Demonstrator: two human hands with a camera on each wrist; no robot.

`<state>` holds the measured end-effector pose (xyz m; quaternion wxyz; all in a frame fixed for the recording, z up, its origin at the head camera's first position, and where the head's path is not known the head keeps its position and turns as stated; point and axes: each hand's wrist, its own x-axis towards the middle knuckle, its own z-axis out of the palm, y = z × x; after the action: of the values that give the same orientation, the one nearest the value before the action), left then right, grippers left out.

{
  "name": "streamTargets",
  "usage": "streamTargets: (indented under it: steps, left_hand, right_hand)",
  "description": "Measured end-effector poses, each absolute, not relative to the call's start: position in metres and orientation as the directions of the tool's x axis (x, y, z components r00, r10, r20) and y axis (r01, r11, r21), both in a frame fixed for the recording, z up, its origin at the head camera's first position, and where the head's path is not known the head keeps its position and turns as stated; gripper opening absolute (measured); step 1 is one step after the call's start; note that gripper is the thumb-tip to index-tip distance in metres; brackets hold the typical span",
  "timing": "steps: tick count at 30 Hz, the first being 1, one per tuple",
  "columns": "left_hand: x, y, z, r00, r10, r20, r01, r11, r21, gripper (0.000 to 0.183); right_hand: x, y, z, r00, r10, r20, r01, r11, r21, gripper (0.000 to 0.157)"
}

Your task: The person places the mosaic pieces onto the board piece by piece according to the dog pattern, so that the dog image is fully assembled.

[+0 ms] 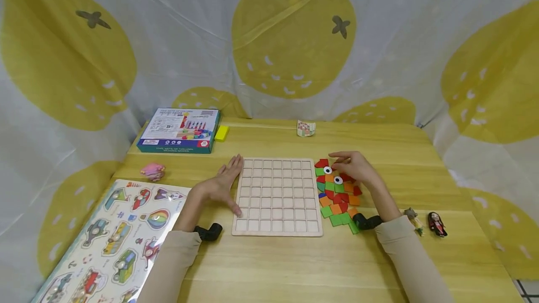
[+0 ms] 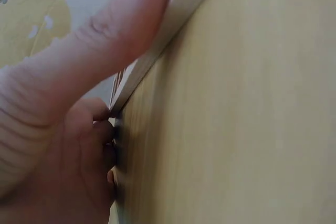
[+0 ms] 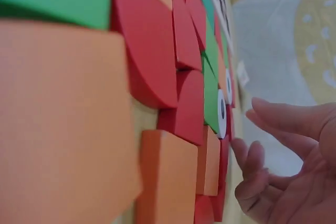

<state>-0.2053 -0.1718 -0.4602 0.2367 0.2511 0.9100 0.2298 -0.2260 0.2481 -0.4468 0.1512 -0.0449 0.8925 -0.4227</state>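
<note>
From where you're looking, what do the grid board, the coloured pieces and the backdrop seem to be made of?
Grid board: probably wood, matte and unpainted, from its pale tan surface.
Coloured pieces: likely painted wood, perhaps plastic; smooth, solid colour on faces and sides.
Backdrop: cloth or plastic sheeting, unclear which; slight sheen, visible creases.

Printed box (image 1: pixel 180 130): "FIVE SETS OF COLUMN" on both lid and front edge, the wording after it blurred. Puzzle board (image 1: pixel 110 216): captions beside the pictures, mostly too small to read.
</note>
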Motion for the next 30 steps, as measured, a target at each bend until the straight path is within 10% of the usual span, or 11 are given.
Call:
streamTargets:
  steps: [30]
  left_hand:
    - [-0.199, -0.162, -0.466, -0.809, 0.522, -0.270, 0.336, 0.789, 0.515, 0.149]
  right_hand:
    - [-0.265, 0.251, -0.451, -0.951, -0.088, -0.297, 0.159, 0.685, -0.711, 0.036]
